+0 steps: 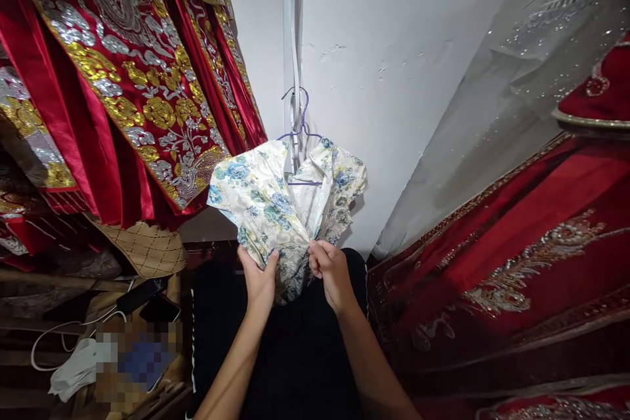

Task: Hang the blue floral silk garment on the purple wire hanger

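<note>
In the head view, a short-sleeved white blouse with blue and yellow flowers (266,200) hangs on a thin purple hanger (304,111). Its front edges cross in a V, and the hanger's lower bar shows inside the neckline. My left hand (259,277) holds the blouse's lower left side, thumb in front and the other fingers partly behind the cloth. My right hand (331,270) pinches the front edge near the point of the V. The blouse's lower hem is bunched and partly hidden between my hands.
Red gowns with gold and silver sequins (160,105) hang at the left. Red beaded garments (512,262) and a sheer glittery veil (472,118) are at the right. A white wall (394,33) stands behind. Lower left, a wooden surface bears a phone (160,310) and a white cable (54,327).
</note>
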